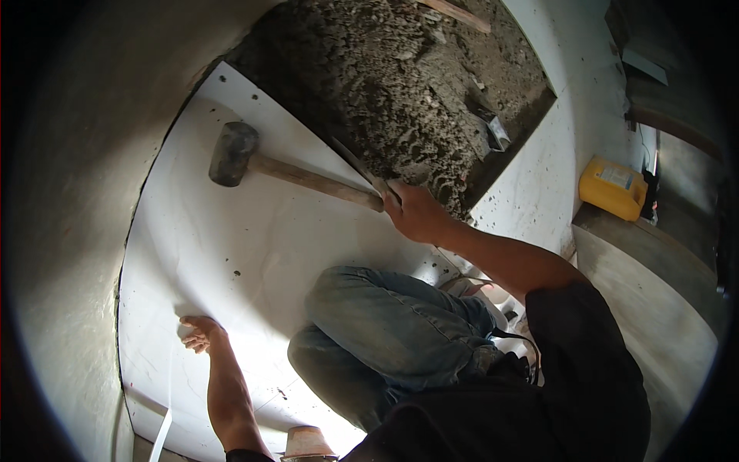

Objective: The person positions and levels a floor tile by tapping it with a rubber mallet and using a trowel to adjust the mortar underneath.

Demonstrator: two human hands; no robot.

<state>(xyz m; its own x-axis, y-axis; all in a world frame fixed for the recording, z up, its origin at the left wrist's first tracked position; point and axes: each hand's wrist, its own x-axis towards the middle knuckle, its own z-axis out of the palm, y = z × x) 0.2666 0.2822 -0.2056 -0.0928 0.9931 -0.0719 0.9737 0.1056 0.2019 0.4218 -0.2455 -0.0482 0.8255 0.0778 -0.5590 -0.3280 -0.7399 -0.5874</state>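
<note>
My right hand (419, 214) is closed around a slim, flat-bladed tool (356, 160) whose narrow end points along the edge of a white floor tile (269, 223). A rubber mallet (234, 154) with a black head and wooden handle lies across the tile. Its handle's end meets the fingers of that hand. Farther left and nearer to me, my left hand (203, 334) rests low over the tile with curled fingers. Something small and pale shows at its fingertips, too unclear to name. Beyond the tile edge lies rough grey mortar (385, 85).
A curved-looking wall (73, 215) borders the tile on the left. At the right, a yellow jerrycan (614, 189) stands on a ledge. A wooden piece (458, 14) lies on the far mortar. Near me are a pale bucket (308, 442) and a white strip (162, 435).
</note>
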